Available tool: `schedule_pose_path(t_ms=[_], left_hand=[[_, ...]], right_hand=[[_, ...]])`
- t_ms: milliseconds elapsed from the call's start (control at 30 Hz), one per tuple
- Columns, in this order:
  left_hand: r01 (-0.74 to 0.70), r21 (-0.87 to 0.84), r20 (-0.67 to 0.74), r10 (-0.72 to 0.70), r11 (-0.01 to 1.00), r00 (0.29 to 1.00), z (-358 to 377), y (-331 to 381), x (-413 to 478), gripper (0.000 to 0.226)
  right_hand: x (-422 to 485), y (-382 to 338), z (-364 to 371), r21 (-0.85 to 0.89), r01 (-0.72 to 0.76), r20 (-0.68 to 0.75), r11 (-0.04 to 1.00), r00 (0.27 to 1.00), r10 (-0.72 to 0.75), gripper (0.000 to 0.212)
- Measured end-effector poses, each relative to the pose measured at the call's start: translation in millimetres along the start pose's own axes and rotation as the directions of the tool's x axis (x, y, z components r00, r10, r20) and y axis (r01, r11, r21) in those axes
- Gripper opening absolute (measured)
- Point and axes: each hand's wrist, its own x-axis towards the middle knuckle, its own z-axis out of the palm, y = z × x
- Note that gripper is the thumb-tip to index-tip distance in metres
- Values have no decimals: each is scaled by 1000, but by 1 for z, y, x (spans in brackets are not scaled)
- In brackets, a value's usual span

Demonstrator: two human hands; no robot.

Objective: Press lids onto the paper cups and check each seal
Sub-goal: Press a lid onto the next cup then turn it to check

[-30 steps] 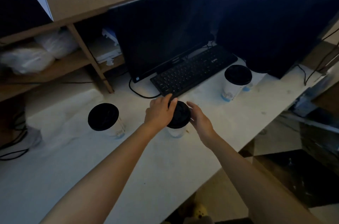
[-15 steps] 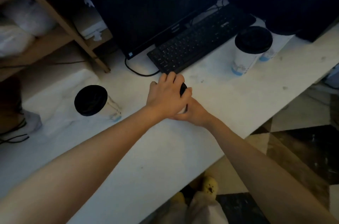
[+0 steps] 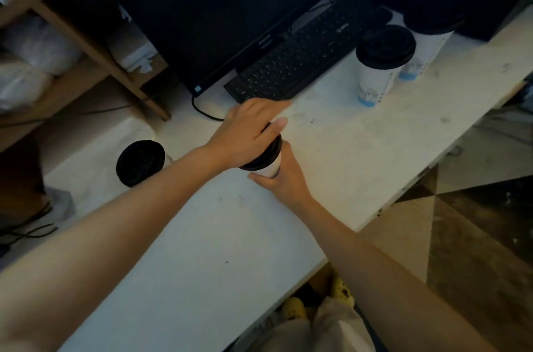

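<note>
Head view: upright cup [image 3: 271, 169], lid [image 3: 272, 151] directly under the left hand [image 3: 245, 132], near the bench's [image 3: 346, 150] front edge.
Left hand: pressed flat on lid.
Right hand [image 3: 284, 183]: wrapped round cup.

We have one cam only, worn on the head, wide-angle. It looks fwd and steeply down from above the near edge of the scuffed white countertop [image 3: 331, 155], which runs diagonal in the frame. The left forearm [image 3: 115, 250] and right forearm [image 3: 375, 265] enter from the bottom corners, so the view is close. The left hand [image 3: 245, 132] and right hand [image 3: 284, 181] meet near the centre, at the white paper cup with black plastic lid [image 3: 272, 168]. The black computer keyboard [image 3: 300, 63] and dark monitor screen [image 3: 230, 5] lie at the top, the person's beige clothing [image 3: 331, 328] at the bottom edge.
</note>
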Motion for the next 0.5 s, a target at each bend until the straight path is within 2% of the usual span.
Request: schedule_pose_path(t_ms=[67,133,267,333,500], left_hand=[[203,-47,-59,-206,978,977,6,9,2,57],[282,51,-25,-281,958,959,13,15,1,53],[296,70,-15,-296,953,955,18,14,2,45],[303,88,-18,-302,949,953,21,15,2,43],[319,110,-40,-316,941,948,21,15,2,41]], right_hand=[[-9,2,12,24,-23,-69,999,997,25,74],[-11,8,8,1,-49,-9,999,999,49,79],[5,10,-21,-38,-84,279,996,956,91,86],[14,5,-28,-139,-48,374,989,922,97,87],[26,6,-33,-232,-6,454,973,884,114,97]])
